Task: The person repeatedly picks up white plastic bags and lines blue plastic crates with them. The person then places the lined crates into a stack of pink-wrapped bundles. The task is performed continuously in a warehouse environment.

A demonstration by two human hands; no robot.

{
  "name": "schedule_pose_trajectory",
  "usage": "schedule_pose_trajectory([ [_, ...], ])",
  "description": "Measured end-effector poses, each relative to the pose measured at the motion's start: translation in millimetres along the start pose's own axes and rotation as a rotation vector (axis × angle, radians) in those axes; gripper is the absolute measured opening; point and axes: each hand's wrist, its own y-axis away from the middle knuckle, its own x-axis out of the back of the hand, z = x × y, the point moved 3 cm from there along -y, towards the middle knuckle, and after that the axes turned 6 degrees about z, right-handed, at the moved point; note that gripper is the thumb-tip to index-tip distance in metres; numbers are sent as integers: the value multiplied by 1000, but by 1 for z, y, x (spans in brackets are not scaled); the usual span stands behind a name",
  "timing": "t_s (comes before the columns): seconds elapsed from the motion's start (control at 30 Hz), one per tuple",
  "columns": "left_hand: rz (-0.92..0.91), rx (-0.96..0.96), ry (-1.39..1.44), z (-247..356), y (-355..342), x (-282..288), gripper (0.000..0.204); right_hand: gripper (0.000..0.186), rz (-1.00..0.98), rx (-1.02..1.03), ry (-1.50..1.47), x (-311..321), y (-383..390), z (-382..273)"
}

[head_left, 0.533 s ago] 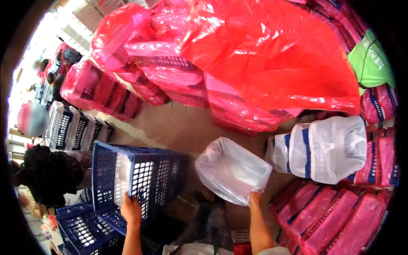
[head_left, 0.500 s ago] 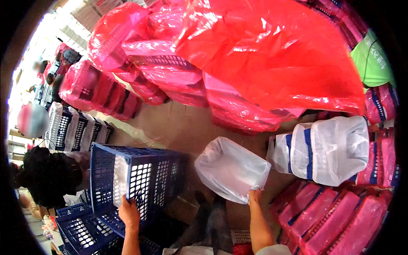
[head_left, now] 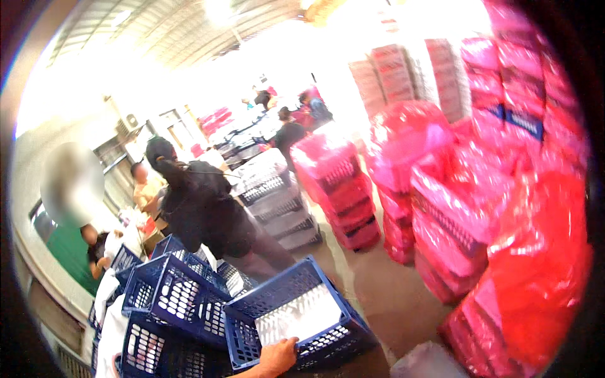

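My left hand reaches in from the lower edge, its fingers closed over the near rim of a blue plastic crate with perforated walls. The crate is tilted, its opening facing up, and a white sheet or pale base shows inside. Other blue crates stand in an untidy pile just left of it. My right hand is out of view. At the bottom edge, a whitish plastic-covered item is only partly visible.
A person in black stands beyond the crates. Stacks wrapped in white plastic and pink plastic rise behind. A large red plastic cover drapes over stacks at right. Other people are farther left.
My view has swung up and to the left. The right hand, earlier gripping a white plastic-lined container, has left the picture. My left hand still grips a blue crate.
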Motion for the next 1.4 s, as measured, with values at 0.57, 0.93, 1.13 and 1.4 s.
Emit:
schedule_pose_trajectory([
  [0.57,-59,857,699,-163,33,8,91,42,-541,598,-11,-151,91,-342],
  [0.93,49,718,661,-163,-49,-11,68,59,-520,508,-140,-169,32,-325],
  [1.13,75,807,841,-150,-10,-3,68,41,-763,671,-169,-191,8,-345],
  [1.4,1188,740,19,-288,202,243,19,55,-334,1011,-202,-124,117,-463],
])
